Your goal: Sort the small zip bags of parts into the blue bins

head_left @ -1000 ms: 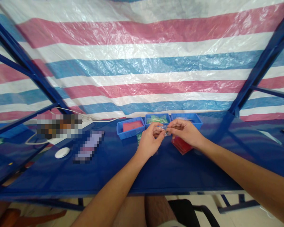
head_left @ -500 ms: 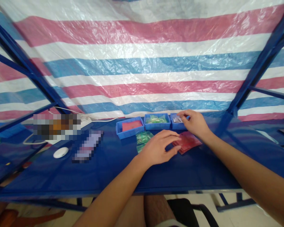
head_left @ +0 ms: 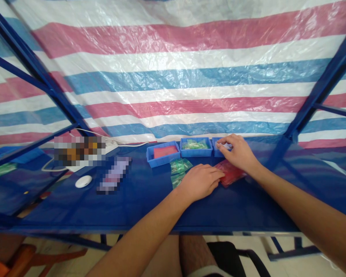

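Note:
My left hand (head_left: pixel 202 181) rests low over the table, fingers together and closed on the near-left edge of a red plastic bag (head_left: pixel 230 175) in a small stack. Above that stack, my right hand (head_left: pixel 238 153) pinches thumb and fingers together at the rightmost blue bin (head_left: pixel 217 153); what lies between the fingertips is too small to make out. Part of this bin is hidden behind the hand. Green plastic bags (head_left: pixel 180 166) with small pieces inside lie just left of my left hand.
Two more blue bins stand along the back: one bin (head_left: pixel 163 162) holds red bags, the other bin (head_left: pixel 196 154) green ones. A blurred-out phone-like object (head_left: pixel 114 175), a white round item (head_left: pixel 83 181) and white cables (head_left: pixel 132 145) are at left. Blue frame posts rise on both sides.
My left hand's fingers have come together and down onto the red bag. My right hand stays at the right bin, its thumb and fingers now pinched. The whole view has shifted slightly.

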Available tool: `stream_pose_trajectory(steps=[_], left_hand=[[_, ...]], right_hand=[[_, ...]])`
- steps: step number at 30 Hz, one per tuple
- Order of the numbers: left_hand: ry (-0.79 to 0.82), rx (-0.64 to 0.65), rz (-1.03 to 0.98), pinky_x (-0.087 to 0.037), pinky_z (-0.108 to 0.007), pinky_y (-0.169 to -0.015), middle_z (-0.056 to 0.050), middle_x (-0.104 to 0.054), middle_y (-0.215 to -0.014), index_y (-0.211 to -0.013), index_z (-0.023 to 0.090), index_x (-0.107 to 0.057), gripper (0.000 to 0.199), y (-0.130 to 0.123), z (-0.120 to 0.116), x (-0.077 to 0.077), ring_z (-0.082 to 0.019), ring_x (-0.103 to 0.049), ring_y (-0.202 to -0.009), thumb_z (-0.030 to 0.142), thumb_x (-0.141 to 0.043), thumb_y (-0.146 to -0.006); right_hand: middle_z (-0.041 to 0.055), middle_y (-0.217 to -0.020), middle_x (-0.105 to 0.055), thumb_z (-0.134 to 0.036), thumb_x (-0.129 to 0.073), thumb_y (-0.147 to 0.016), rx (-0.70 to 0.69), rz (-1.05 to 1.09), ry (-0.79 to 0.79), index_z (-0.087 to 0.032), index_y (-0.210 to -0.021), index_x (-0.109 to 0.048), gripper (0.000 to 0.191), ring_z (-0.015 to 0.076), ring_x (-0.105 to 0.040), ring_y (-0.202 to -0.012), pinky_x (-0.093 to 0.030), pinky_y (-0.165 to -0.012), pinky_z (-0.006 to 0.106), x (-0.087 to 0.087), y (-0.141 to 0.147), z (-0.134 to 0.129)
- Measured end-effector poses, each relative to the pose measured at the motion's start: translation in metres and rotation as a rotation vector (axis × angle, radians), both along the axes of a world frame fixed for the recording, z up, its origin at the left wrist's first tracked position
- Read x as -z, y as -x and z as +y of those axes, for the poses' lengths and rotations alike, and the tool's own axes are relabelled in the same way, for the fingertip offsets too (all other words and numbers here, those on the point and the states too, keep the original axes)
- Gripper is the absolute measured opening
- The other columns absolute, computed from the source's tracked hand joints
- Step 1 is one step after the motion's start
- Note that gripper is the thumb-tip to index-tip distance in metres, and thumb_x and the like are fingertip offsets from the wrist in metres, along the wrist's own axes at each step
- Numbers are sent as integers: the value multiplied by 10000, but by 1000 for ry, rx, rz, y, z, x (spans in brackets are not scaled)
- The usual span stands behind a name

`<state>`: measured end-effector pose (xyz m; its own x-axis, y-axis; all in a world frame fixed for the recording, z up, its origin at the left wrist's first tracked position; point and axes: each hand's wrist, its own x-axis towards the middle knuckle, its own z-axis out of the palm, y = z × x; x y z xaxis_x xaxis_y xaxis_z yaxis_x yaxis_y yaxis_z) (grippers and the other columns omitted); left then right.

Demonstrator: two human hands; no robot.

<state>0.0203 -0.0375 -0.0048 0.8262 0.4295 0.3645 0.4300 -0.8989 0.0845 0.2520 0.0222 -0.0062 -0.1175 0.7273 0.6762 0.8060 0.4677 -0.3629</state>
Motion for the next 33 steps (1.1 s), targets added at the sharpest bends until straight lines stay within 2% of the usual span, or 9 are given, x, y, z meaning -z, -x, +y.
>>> stream_pose_trajectory(steps=[4, 6, 10, 14, 17, 20, 24, 30, 33], left_hand=[[-33, 1, 27, -526, -359, -907, -75, -790, -1081, -1202, 221, -741, 234, 4, 5, 2, -211, -734, -1004, 250, -584, -1031], [-22, 27, 30, -527, -356, -888, -67, -790, -1065, -1163, 223, -752, 226, 6, 8, 1, -205, -737, -980, 247, -563, -1041], [39, 89, -70, -542, -379, -988, -74, -773, -1188, -1173, 226, -759, 268, 9, 7, -6, -214, -714, -1086, 200, -535, -1030], [76, 120, -213, -484, -453, -1174, -119, -654, -1432, -1338, 229, -702, 379, 0, -2, -14, -261, -611, -1322, 219, -596, -974], [65, 204, -120, -435, -496, -1229, -117, -587, -1538, -1429, 253, -651, 467, -11, -8, -13, -303, -507, -1460, 382, -657, -980], [60, 196, -38, -449, -478, -1212, -106, -637, -1489, -1402, 261, -671, 438, -18, -7, -5, -293, -512, -1464, 450, -616, -1010], [78, 147, -13, -505, -433, -1131, -91, -721, -1357, -1332, 254, -708, 371, -13, -2, -2, -272, -614, -1338, 428, -602, -1022], [162, 54, -59, -553, -367, -1002, -76, -796, -1050, -1067, 249, -797, 201, 13, 3, -18, -242, -722, -1060, 356, -645, -992], [197, -26, -107, -561, -336, -923, -67, -793, -987, -995, 238, -806, 189, 26, 7, -24, -225, -735, -974, 329, -641, -991]], right_hand=[[90, -1001, -761, -352, -625, -975, -57, 37, -22, -244, -1026, -760, 180, 304, -664, -990, -498, -927, 456, -4, 6, -6], [90, -1001, -760, -346, -626, -976, -68, 48, -21, -245, -1022, -757, 172, 301, -664, -995, -501, -915, 446, -6, 8, -8], [92, -998, -761, -341, -625, -980, -74, 76, -13, -241, -1020, -753, 167, 295, -672, -984, -511, -904, 439, -10, 10, -12], [89, -1021, -771, -350, -625, -980, -90, 117, 2, -246, -1023, -747, 166, 296, -684, -1005, -525, -920, 446, -12, 12, -14], [87, -1020, -771, -357, -629, -979, -94, 142, 6, -245, -1027, -752, 173, 292, -688, -998, -538, -893, 439, -13, 13, -16], [87, -1022, -770, -381, -625, -982, -96, 181, 12, -249, -1041, -760, 197, 290, -695, -974, -550, -842, 429, -12, 11, -15], [85, -1032, -772, -400, -629, -981, -102, 208, 5, -248, -1062, -765, 219, 287, -701, -960, -550, -856, 435, -11, 9, -14], [82, -1023, -768, -427, -622, -989, -109, 268, 12, -245, -1021, -760, 231, 266, -697, -887, -558, -834, 423, -14, 13, -20], [73, -1012, -767, -437, -618, -996, -117, 284, -5, -255, -1004, -760, 231, 258, -689, -868, -552, -839, 417, -16, 15, -24]])
